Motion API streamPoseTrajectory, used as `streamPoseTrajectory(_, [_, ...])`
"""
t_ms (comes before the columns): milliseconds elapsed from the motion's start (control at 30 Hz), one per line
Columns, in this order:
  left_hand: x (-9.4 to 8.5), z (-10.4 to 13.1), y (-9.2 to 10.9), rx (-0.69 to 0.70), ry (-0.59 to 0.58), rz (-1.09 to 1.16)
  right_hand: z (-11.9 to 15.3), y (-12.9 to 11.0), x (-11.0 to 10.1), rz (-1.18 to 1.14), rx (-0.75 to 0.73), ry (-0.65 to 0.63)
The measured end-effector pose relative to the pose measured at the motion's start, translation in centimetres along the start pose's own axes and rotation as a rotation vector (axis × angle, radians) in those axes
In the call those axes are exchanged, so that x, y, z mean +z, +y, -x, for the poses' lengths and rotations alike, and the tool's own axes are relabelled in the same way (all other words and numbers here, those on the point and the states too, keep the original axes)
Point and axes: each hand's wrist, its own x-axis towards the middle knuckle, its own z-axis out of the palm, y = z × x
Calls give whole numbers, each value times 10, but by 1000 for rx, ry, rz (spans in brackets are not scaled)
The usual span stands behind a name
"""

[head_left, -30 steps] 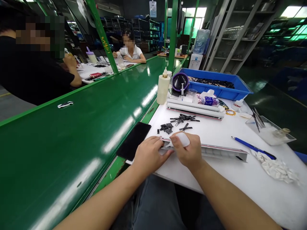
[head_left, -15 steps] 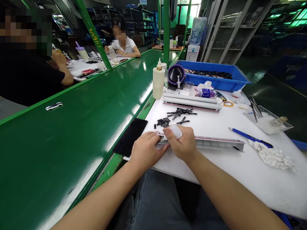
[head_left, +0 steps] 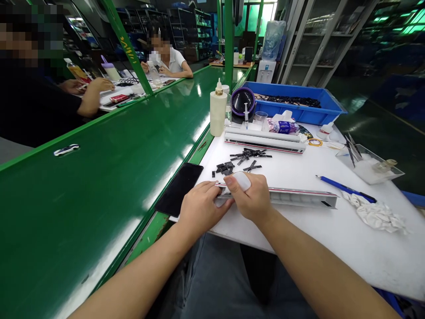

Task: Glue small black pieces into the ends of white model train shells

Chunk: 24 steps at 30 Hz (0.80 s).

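Observation:
My right hand is wrapped round a small white bottle, whose lower end is hidden near the left part of a long white model train shell. At that shell's left end, my left hand grips it between fingers and thumb. The shell lies with its hollow side toward me and a red line along its upper edge. Just beyond my hands are small black pieces and a loose heap of black strips. A second white shell rests behind them.
A black phone lies left of my hands, beside the green conveyor carrying a small white model. Behind are a squeeze bottle and blue bin. A blue pen, cloth and clear tray lie right. Two people sit across.
The small model on the conveyor has shifted left. The near person's hands and arm across the conveyor have moved. My hands hold nearly the same pose.

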Motion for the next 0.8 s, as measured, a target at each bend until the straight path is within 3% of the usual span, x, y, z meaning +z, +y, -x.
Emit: streamPoseTrajectory(800, [-2, -1, 0, 4, -36, -15, -1, -1, -4, -47, 29, 11])
